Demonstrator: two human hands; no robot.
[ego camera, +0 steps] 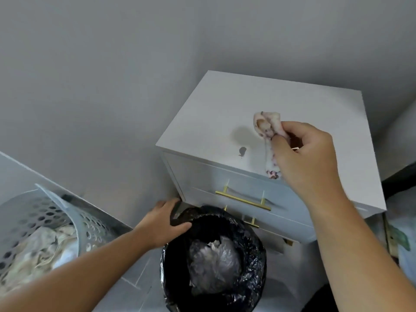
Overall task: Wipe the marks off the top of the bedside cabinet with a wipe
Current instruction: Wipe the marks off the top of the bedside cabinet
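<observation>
A white bedside cabinet [216, 113] with gold drawer handles stands in the corner. One dark mark [242, 151] sits near the front edge of its top. My right hand [308, 152] pinches a crumpled white wipe [267, 136] stained brown and purple, lifted above the top, right of the mark. Lower down, my left hand [166, 221] grips the rim of a bin lined with a black bag [213, 262], which stands in front of the cabinet drawers.
A perforated grey laundry basket [45, 224] with pale cloth inside leans at the left. Grey walls close the corner behind the cabinet. Crumpled plastic [213, 266] lies inside the bin. A dark edge and patterned fabric [400, 239] show at the right.
</observation>
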